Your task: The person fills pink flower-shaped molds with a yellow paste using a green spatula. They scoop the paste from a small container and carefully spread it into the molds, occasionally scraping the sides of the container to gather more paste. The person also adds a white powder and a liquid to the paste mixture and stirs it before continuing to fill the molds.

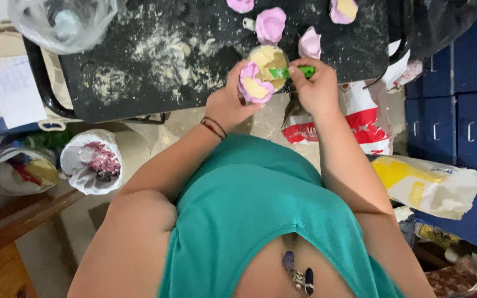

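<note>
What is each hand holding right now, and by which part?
The left hand cups a pink mould from beneath. The right hand pinches a green tool by its handle end.

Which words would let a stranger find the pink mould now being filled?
Start at the black floury tray, then go to its near edge. There the left hand holds a pink mould. Unlike the other pink moulds, it is off the tray, in a hand.

Pink mould (254, 84) in left hand (226, 105), green tool (292, 72) in right hand (317, 91)
</note>
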